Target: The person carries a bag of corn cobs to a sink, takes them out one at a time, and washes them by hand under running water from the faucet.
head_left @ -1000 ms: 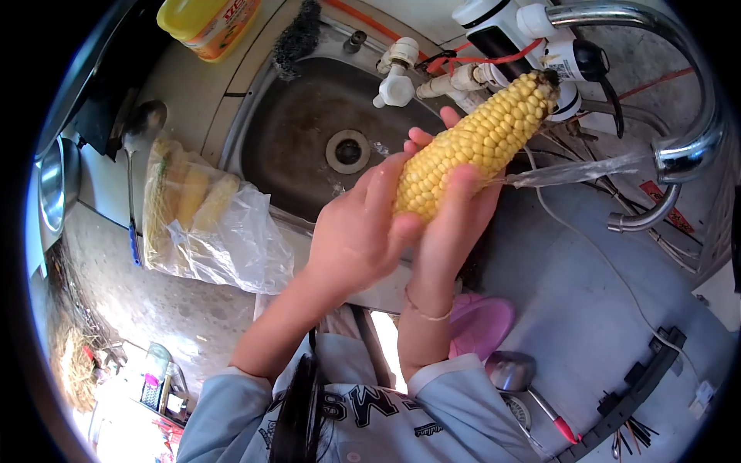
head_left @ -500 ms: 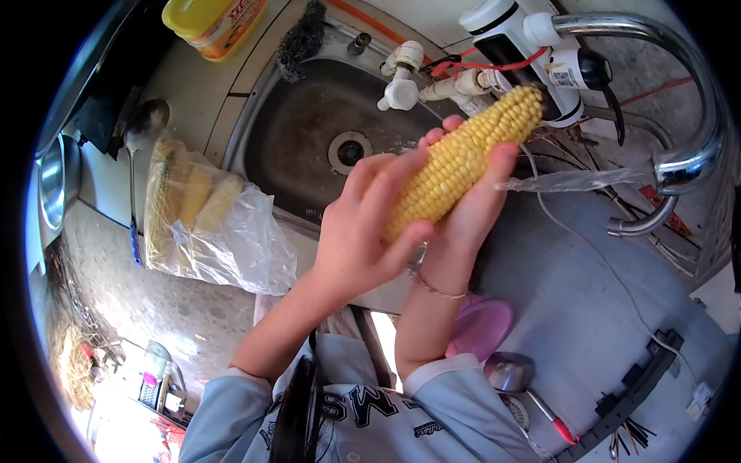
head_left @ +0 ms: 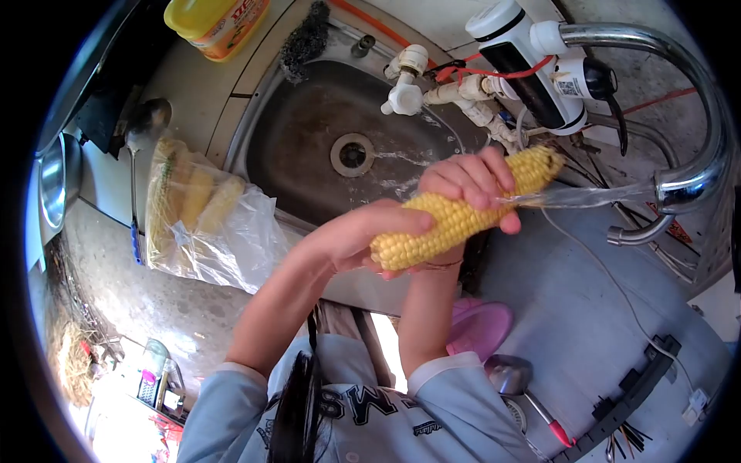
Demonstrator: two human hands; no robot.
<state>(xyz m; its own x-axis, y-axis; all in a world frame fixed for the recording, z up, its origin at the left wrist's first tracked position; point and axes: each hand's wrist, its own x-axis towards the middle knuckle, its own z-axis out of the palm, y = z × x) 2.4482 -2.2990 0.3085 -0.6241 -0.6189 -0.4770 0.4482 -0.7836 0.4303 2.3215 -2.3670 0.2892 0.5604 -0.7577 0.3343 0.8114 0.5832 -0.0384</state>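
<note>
A husked yellow ear of corn lies across both of my hands above the near right edge of the sink, its tip pointing up and right. My left hand grips the broad lower end, thumb along the top. Nearer the tip, my right hand is closed around the cob with its fingers over the upper side. Water streams from the curved metal faucet and strikes the corn beside my right hand.
Left of the metal sink, a clear plastic bag holds more corn. A ladle lies beside it. White pipes and a valve stand behind the sink. A pink basin and a small metal pot sit at lower right.
The corn has come down and tilted flatter, into the water stream. My right hand's fingers now wrap over its top, and my left hand has slid to the lower end.
</note>
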